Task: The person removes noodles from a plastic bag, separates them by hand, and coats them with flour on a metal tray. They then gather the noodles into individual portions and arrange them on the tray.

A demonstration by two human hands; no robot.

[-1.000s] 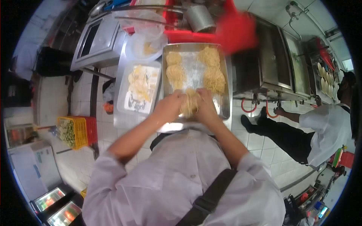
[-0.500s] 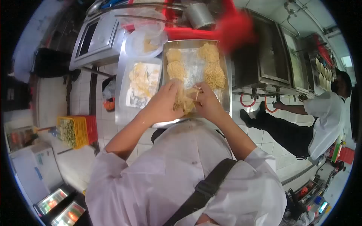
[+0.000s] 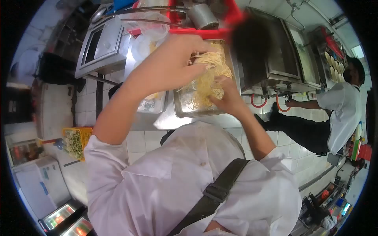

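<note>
A loose tangle of yellow noodles hangs and stretches between my two hands above a metal tray. My left hand is raised above the tray, its thumb and fingers pinching the upper strands. Lower and to the right, my right hand has its fingers curled around the bottom of the bundle. More noodles lie in the tray behind my hands. My left hand and forearm hide much of the tray's left side.
Left of the tray stands a second shallow tray, mostly covered by my forearm. A red crate with a metal canister is behind. A blurred dark object hangs at right. Another person stands far right by the steel equipment.
My left hand has risen from the tray's near left, lifting noodle strands. My right hand has moved slightly right. The blurred object at right has turned from red to dark and shifted.
</note>
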